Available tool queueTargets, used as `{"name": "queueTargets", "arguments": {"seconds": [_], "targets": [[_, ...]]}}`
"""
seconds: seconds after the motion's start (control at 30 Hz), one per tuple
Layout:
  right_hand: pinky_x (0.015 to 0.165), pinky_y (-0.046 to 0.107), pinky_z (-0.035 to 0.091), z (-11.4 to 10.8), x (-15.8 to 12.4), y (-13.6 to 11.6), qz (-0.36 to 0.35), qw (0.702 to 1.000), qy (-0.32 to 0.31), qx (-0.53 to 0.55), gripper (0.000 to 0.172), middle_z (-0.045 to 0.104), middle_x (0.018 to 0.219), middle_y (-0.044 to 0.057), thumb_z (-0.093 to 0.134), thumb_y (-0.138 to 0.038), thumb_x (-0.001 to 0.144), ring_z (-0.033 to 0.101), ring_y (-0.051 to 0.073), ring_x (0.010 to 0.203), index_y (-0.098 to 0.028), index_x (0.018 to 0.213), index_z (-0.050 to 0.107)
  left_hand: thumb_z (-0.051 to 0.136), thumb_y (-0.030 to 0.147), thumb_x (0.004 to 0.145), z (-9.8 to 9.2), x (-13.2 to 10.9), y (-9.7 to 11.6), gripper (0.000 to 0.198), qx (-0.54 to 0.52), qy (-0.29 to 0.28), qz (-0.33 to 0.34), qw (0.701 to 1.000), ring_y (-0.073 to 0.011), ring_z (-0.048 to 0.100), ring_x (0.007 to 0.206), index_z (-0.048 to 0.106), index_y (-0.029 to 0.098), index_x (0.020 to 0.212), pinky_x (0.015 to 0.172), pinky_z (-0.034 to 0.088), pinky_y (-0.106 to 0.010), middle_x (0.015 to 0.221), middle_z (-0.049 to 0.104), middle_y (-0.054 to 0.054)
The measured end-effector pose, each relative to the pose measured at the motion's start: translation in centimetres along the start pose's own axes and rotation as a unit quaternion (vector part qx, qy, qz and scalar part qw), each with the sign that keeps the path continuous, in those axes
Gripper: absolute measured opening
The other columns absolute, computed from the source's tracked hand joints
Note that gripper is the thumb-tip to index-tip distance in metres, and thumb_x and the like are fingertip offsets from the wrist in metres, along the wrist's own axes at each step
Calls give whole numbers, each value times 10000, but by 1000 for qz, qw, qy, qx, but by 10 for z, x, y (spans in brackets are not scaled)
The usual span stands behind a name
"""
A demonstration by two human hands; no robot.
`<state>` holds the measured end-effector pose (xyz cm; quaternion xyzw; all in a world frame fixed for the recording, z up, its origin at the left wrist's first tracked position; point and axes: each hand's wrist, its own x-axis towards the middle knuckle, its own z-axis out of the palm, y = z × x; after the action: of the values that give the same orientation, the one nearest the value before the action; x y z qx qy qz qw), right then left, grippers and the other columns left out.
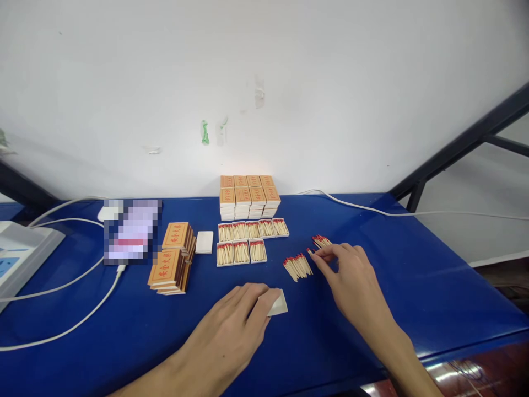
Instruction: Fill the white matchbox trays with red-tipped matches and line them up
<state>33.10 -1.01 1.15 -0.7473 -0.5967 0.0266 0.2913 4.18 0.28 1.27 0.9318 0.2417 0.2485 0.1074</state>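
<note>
My left hand [231, 322] is closed around a small white matchbox tray [280, 305] close to the table's front; the tray's inside is mostly hidden by my fingers. My right hand [349, 275] pinches a red-tipped match [310, 252] between thumb and forefinger; whether it holds more than one I cannot tell. Just left of those fingertips lies a loose pile of matches [297, 267], and a second pile [321, 241] shows behind them. Beyond my hands, several white trays filled with matches [241, 252] stand in two rows.
Behind the filled trays, orange-topped matchboxes [249, 196] are stacked against the wall. More orange matchbox sleeves [171, 259] form stacks at left, beside a white tray piece [204, 242]. A blurred phone [134, 229], white cables [95, 314] and a white box [31, 259] occupy the left side.
</note>
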Motion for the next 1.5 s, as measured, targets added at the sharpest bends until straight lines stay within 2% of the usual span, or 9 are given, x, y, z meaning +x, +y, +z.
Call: {"name": "queueTargets", "arguments": {"seconds": [0.17,0.6,0.73,0.97,1.13,1.5], "targets": [[825,452,501,3,-8,-17,28,998,-28,43,369,801,927,75,633,-571,1075,674,320,954,-290,901,798,492,-1,1075,0,-1,1,513,-2,2,1,1000,-316,817,1148,522,121,1573,977,737,-517,1341,758,-161],[794,444,499,7,-16,-36,56,995,-19,77,503,788,868,69,610,-703,1053,653,307,902,-300,797,767,487,12,1085,-1,-1,0,513,0,2,3,1000,-320,826,1170,528,126,1584,1000,732,-513,1341,765,-162],[804,453,496,7,-19,-32,62,996,6,60,553,789,900,81,581,-770,1059,646,318,930,-298,862,792,487,25,1100,1,-2,-1,486,-2,1,1,1000,-321,826,1175,535,122,1574,1002,733,-521,1355,764,-165],[787,485,466,0,-26,-9,81,994,68,9,743,754,963,144,436,-880,1066,597,355,950,-253,1064,834,462,44,1121,0,-3,0,473,0,1,-4,1000,-309,831,1196,540,145,1577,1010,732,-500,1366,771,-157],[787,502,473,0,-27,-6,68,996,62,3,724,749,953,162,400,-842,1098,595,362,958,-268,913,799,470,55,1130,-2,-1,1,444,0,4,2,1000,-311,839,1160,544,131,1561,986,742,-503,1333,779,-156],[784,492,486,6,-36,-27,84,995,33,30,590,768,943,127,519,-767,1093,628,352,954,-288,909,812,481,40,1119,-2,-1,1,477,-2,-4,-3,1000,-322,832,1175,526,122,1587,983,743,-538,1353,773,-162]]}}
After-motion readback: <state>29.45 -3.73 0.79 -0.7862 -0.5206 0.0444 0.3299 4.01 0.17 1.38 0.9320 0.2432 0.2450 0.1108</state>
